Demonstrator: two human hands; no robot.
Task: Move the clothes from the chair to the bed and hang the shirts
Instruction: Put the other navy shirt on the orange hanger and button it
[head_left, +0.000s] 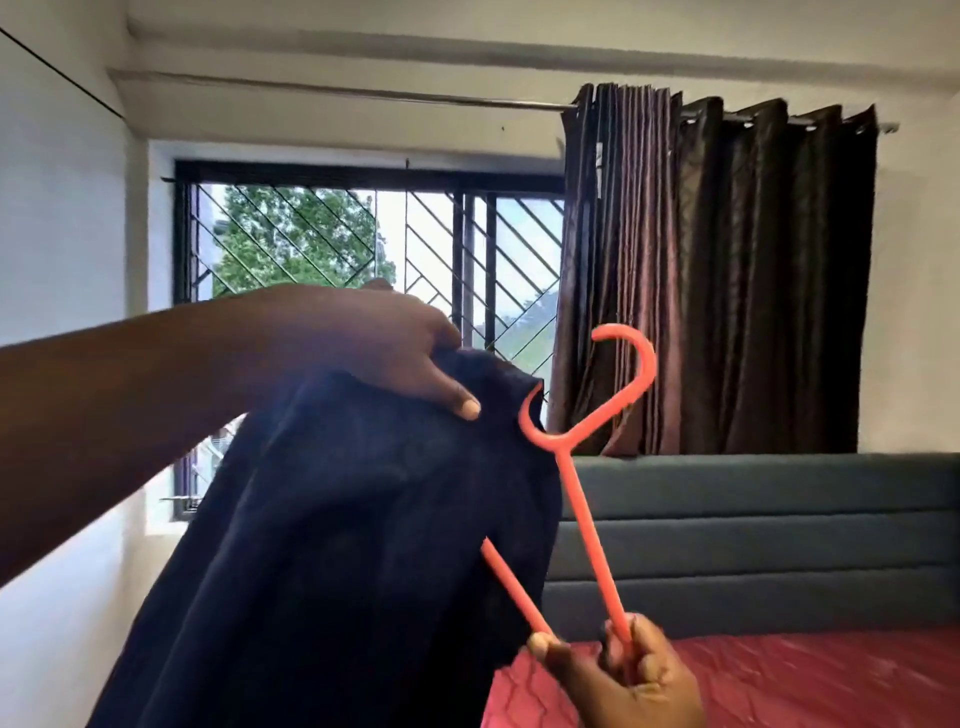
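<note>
Above red bed (810, 675), left hand (374, 348) grips top of dark navy shirt (363, 545), holding it up before barred window (363, 239). Right hand (623, 675) pinches lower end of orange hanger (587, 467), hook uppermost, one arm tucked behind shirt edge. Brown curtain (717, 275) behind.

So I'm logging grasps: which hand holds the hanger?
The right hand, low in view, grips the orange hanger; the left hand holds the dark shirt.
</note>
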